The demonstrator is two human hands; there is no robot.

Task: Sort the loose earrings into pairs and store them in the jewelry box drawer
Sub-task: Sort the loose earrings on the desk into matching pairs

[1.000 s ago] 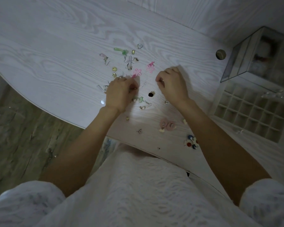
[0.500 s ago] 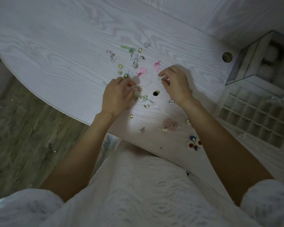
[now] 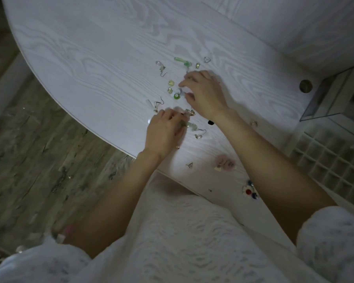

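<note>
Loose earrings lie scattered on the white table [image 3: 90, 58]: a long green one [image 3: 180, 59], a gold stud [image 3: 171, 83], a round green one [image 3: 176, 96], a hook earring [image 3: 161, 68]. My left hand [image 3: 164, 133] curls over the near part of the pile and pinches a green drop earring [image 3: 190, 125]. Stretched across the pile's middle, my right hand [image 3: 206, 92] holds a small pale earring [image 3: 182, 91] between thumb and forefinger, though it is blurred. The jewelry box drawer [image 3: 333, 166], a grid of small compartments, is pulled out at the right.
A glass-sided jewelry box [image 3: 335, 97] stands behind the drawer. Near the table's front edge lie fuzzy pink earrings [image 3: 225, 162], a coloured flower earring [image 3: 249, 192] and a black stud [image 3: 211, 122]. A round cable hole [image 3: 306, 86] is at the back right. Wooden floor lies left.
My right hand has moved left over the middle of the pile, covering the pink earrings. My left hand has drawn slightly back toward the table edge.
</note>
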